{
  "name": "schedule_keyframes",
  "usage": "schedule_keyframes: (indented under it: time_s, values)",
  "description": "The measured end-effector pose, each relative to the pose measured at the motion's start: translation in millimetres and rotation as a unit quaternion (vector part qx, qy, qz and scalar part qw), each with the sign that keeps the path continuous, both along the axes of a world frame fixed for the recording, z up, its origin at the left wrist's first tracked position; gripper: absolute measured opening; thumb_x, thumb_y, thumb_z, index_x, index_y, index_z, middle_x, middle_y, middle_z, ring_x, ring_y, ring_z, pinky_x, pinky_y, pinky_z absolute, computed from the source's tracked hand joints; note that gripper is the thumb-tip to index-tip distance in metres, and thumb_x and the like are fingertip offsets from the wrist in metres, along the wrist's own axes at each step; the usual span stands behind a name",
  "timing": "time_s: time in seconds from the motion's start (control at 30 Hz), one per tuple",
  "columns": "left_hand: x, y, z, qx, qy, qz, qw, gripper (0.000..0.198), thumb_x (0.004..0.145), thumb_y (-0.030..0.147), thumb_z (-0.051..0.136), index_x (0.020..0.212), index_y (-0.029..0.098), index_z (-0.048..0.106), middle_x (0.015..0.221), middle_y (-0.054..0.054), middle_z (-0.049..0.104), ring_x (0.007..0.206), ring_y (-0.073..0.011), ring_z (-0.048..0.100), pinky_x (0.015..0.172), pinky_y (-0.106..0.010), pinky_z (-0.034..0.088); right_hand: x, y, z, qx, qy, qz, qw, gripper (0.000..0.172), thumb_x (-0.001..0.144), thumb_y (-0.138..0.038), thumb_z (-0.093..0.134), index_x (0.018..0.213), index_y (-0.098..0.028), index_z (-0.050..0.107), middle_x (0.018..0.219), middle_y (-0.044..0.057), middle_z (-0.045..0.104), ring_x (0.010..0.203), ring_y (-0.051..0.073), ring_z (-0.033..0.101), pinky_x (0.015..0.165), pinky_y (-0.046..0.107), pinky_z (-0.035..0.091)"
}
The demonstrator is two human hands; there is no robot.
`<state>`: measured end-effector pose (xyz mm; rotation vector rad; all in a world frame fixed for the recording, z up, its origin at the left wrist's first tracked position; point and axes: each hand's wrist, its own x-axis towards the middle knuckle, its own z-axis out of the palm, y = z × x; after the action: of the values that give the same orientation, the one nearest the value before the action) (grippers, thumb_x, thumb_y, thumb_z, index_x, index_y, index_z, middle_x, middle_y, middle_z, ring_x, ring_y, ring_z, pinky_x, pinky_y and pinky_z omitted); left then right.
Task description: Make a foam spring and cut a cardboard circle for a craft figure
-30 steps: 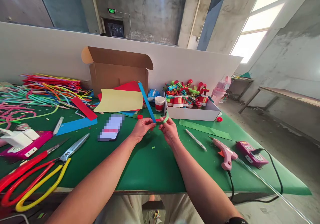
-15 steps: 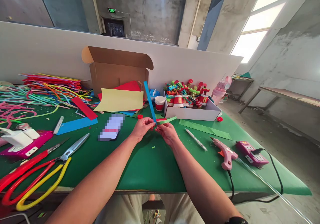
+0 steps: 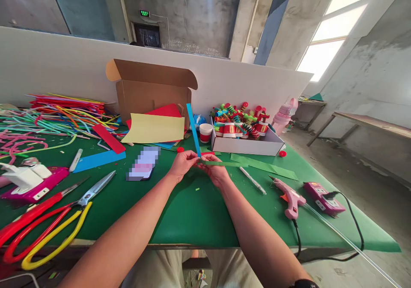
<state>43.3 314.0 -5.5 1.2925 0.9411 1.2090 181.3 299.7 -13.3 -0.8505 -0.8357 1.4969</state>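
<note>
In the head view, a blue paper strip (image 3: 193,129) points up and away from the join between my hands. A green paper strip (image 3: 228,164) runs from that same join to the right, across the fingers of my right hand. My left hand (image 3: 183,165) is closed, its thumb and fingertips pinching the strips' meeting end. My right hand (image 3: 217,174) pinches the same spot from the other side, holding the green strip. The exact fold between the fingertips is too small to make out. A small red piece (image 3: 208,153) shows just behind my right hand.
A phone (image 3: 143,163) and large scissors (image 3: 91,193) lie left. A pen (image 3: 253,181), another green strip (image 3: 265,166), a pink glue gun (image 3: 290,198) and its cable lie right. Behind stand a paper cup (image 3: 205,133) and a white box (image 3: 247,145) of spring toys.
The green strip has swung from angling up and right behind my right hand to lying across its fingers, pointing right. Both hands and the blue strip have barely moved.
</note>
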Motion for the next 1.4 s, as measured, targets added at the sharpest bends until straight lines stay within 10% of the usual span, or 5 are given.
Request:
schedule_keyframes:
  time_s: [1.4]
  values:
    - [1.5,-1.9,-4.9,-0.045,-0.048,0.001,0.998,0.040,0.055,0.049,0.081,0.067,0.018,0.059,0.062,0.002,0.060,0.059,-0.0127,0.057,0.061,-0.028,0.048,0.8,-0.1,-1.4,0.001,-0.033,-0.019,0.999,0.031,0.049,-0.035,0.089,0.064,-0.015,0.069,0.057,-0.001,0.066,0.052,0.010,0.059,0.061,0.025,0.054]
